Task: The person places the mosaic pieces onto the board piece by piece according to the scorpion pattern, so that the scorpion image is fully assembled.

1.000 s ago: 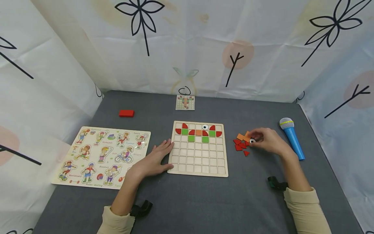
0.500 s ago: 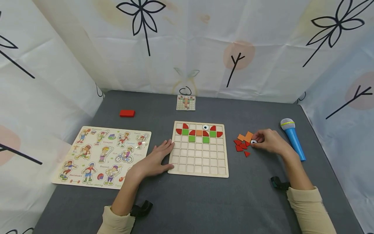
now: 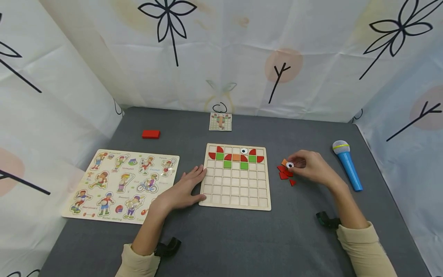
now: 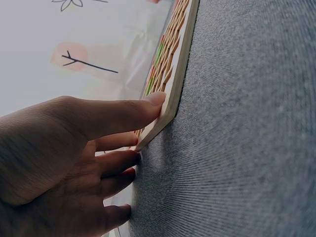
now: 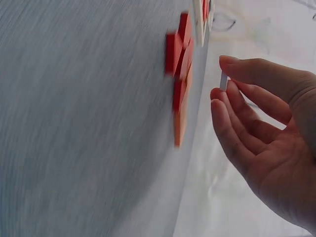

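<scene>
My right hand (image 3: pixel 310 166) pinches a small white eye tile (image 3: pixel 290 165) with a black dot between thumb and fingertips. In the right wrist view the same tile (image 5: pixel 223 81) shows edge-on, lifted off the table. Below and beside it lies a small pile of red tiles (image 3: pixel 283 175) and orange tiles (image 3: pixel 284 162). My left hand (image 3: pixel 184 189) rests at the left edge of a wooden grid board (image 3: pixel 235 190), its fingers extended and the thumb on the rim near the corner. Red, green and orange tiles and one eye tile (image 3: pixel 243 151) fill part of the board's upper rows.
A puzzle board with sports figures (image 3: pixel 119 155) lies at the left, partly under my left forearm. A red block (image 3: pixel 150 134) and a small pattern card (image 3: pixel 220 122) are farther back. A blue toy microphone (image 3: pixel 349 169) lies right of my right hand.
My right hand has lifted the eye tile from beside the pile and moved it left, over the orange and red tiles. The left hand stays on the board's edge.
</scene>
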`<state>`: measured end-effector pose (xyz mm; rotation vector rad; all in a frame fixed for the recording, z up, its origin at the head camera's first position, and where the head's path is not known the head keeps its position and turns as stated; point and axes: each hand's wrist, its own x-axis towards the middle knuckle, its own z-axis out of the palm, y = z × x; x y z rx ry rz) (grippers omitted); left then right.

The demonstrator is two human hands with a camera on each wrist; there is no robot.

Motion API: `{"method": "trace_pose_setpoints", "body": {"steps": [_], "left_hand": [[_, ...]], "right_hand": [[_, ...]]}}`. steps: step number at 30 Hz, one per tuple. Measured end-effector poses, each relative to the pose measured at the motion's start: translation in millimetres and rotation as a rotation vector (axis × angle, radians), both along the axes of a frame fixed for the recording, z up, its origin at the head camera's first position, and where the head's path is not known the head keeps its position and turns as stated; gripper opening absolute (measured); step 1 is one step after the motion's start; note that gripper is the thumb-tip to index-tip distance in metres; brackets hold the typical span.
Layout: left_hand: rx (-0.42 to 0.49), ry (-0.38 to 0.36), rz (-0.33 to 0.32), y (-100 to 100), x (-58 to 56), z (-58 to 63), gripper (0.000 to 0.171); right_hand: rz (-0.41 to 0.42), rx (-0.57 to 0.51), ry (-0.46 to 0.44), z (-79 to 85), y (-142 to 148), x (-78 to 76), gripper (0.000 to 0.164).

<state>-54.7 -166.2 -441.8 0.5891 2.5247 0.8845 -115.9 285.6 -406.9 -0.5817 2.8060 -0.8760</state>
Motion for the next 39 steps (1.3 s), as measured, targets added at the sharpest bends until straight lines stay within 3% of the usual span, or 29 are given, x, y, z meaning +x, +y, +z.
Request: {"method": "trace_pose_setpoints", "body": {"steps": [6,12,17,19,29,34,39], "left_hand": [[-0.016,-0.001,-0.001,0,-0.3,0.9,0.087],[0.039,0.026,0.011,-4,-0.7,-13.6,0.088],[-0.001,0.011,0.013,-2,-0.2,-5.8,0.088],[-0.028,0.002,0.005,0,0.2,0.7,0.088],[0.024,-0.006,-0.002,-3,-0.3,-1.1,0.087],[0.070,0.003,-0.012,-6,0.1,-3.9,0.089],[0.049,-0.007,-0.008,-4,0.7,0.1,0.088]], "right_hand": [[0.038,-0.071,0.034,0.0,-29,-1.0,0.023],[0.125,-0.112,0.033,-1.3,-64,-12.0,0.028],[0.203,-0.156,0.007,-1.6,-94,-29.2,0.028],[0.226,-0.149,-0.005,-2.0,-105,-36.7,0.029],[0.293,-0.066,-0.041,-5.5,-156,-77.9,0.028],[0.304,-0.017,-0.085,-9.2,-170,-92.5,0.028],[0.313,-0.003,-0.120,-9.7,-178,-99.8,0.027]]}}
